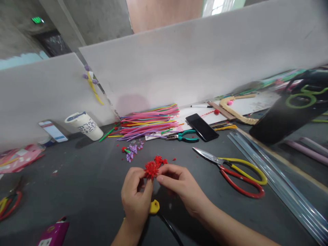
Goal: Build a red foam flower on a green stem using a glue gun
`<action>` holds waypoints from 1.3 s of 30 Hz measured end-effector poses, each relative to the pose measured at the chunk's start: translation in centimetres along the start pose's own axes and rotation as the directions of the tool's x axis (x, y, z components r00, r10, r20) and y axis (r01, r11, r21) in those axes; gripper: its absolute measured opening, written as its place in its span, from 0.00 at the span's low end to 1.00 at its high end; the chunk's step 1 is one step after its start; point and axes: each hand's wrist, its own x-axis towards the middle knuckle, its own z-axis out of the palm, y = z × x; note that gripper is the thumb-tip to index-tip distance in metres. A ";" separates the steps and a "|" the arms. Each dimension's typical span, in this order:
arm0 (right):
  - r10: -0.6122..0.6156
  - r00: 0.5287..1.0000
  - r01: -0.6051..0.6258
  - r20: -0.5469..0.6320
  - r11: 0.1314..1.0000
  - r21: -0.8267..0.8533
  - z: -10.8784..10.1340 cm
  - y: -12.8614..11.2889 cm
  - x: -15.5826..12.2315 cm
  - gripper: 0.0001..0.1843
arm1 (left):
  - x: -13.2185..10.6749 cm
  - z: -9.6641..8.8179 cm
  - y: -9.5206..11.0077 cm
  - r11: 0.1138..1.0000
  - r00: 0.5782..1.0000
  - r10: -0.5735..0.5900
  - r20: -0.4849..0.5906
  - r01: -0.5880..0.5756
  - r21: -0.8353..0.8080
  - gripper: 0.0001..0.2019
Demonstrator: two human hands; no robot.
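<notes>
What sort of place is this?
Probably a handicraft workshop, judging by the pile of colorful pipe cleaners, the large red-and-yellow-handled scissors and the spiky red flower-like piece being held.

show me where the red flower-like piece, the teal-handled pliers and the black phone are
red flower-like piece (151,169): head view, middle of its spiky front
teal-handled pliers (181,137): head view, handles near the joint
black phone (202,127): head view, middle of its dark screen

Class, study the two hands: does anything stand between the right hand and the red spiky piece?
Nothing visible does. The left hand pinches the red spiky piece, and the right hand is at its right side; whether it touches is unclear. Other red pieces show just beyond, not between.
</notes>
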 end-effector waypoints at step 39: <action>-0.149 0.989 0.148 -0.015 0.988 -0.031 -1.1 -1.7 -0.6 0.08 | -0.2 -1.4 -2.8 0.982 0.948 0.166 0.270 -0.134 -0.132 0.08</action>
